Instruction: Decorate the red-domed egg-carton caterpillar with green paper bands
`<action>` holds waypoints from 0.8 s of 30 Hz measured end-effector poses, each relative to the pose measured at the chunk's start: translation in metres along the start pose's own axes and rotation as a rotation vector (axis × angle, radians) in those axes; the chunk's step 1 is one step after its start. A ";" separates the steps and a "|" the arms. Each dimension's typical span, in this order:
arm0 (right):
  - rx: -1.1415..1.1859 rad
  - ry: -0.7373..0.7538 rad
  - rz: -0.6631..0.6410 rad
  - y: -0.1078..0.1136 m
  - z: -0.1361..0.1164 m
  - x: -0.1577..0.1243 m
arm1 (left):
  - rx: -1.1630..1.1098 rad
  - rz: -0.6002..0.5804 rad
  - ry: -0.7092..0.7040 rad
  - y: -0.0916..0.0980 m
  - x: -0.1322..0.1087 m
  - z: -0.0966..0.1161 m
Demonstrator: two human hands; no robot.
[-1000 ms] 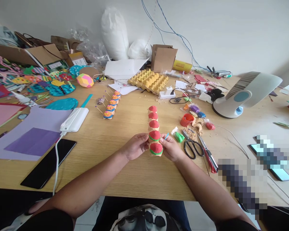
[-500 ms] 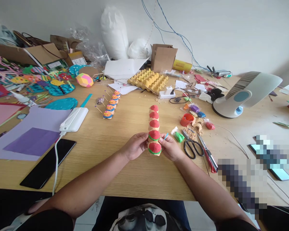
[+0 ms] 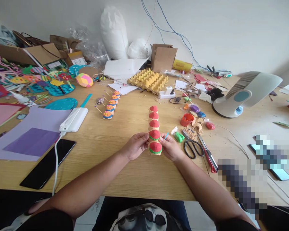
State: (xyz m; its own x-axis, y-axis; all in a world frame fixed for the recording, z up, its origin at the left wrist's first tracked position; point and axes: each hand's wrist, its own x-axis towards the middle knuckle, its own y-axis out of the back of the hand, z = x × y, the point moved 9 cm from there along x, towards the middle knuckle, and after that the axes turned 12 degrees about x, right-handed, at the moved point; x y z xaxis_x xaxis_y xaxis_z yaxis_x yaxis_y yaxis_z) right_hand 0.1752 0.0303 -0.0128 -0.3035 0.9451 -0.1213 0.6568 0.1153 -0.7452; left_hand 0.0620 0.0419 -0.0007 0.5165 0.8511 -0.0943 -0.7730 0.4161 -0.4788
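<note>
Centre: the egg-carton strip (image 3: 154,124) is red over cream, lower two domes (image 3: 155,147) edged green. Left of centre, an orange-and-blue row (image 3: 108,113); upper left, a pink-and-yellow patchwork ball (image 3: 84,80); right, a white fan (image 3: 262,88).

No lettering can be read, the print on the oblong yellow packet (image 3: 182,65) and the white rectangular label (image 3: 79,62) on the small yellow-brown cardboard box (image 3: 71,59) being too small.

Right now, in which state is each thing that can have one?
Red egg-carton strip: held by left hand and right hand; nearest two domes green-rimmed
Red cup: uncovered
Black phone: screen dark
Power bank: cable plugged in
Power strip: plugs inserted
Fan: power unclear
</note>
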 end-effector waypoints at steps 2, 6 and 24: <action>-0.002 0.002 -0.009 -0.001 -0.001 0.000 | 0.006 -0.024 0.004 -0.002 0.000 0.001; 0.006 0.004 -0.001 -0.001 -0.001 0.000 | 0.021 -0.014 0.015 -0.004 0.000 0.001; -0.003 0.006 0.019 0.000 0.000 0.000 | 0.210 0.034 -0.058 0.004 0.000 0.006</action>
State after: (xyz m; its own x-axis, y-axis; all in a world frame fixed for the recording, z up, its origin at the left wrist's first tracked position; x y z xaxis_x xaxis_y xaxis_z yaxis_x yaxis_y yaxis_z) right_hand 0.1755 0.0300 -0.0129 -0.2865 0.9490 -0.1317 0.6646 0.0978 -0.7408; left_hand 0.0562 0.0452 0.0022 0.4713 0.8803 -0.0541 -0.8527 0.4391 -0.2830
